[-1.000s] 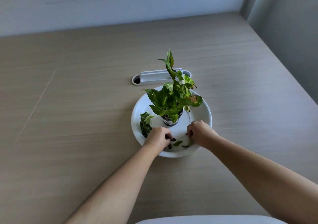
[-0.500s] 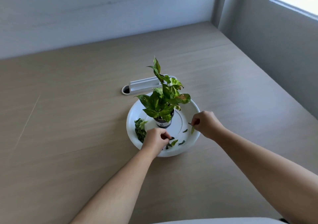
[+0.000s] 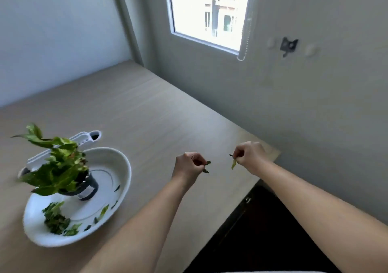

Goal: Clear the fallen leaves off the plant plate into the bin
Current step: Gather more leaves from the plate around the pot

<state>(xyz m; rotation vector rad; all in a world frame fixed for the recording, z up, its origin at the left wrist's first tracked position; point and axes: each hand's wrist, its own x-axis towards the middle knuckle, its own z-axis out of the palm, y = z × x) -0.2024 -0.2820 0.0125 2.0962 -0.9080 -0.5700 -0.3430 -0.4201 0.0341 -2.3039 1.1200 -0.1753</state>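
Note:
A white plant plate (image 3: pixel 123 167) lies at the left on the wooden table, with a small potted plant (image 3: pixel 56 167) standing in it. Several fallen leaves (image 3: pixel 56 220) remain on the plate, most in a clump at its near left. My left hand (image 3: pixel 188 165) hovers over the table right of the plate, pinching small dark green leaf pieces (image 3: pixel 206 166). My right hand (image 3: pixel 251 155) is near the table's right edge, pinching a pale green leaf (image 3: pixel 233 163). No bin is clearly visible.
A white cable grommet (image 3: pixel 84 139) is set into the table behind the plate. The table's right edge (image 3: pixel 260 178) drops to a dark area (image 3: pixel 262 230) below. A grey wall with a window (image 3: pixel 207 12) stands to the right.
Both hands have lifted off the plate with leaf pieces and moved right toward the table's edge. My view has swung right, so the plate now sits at the left.

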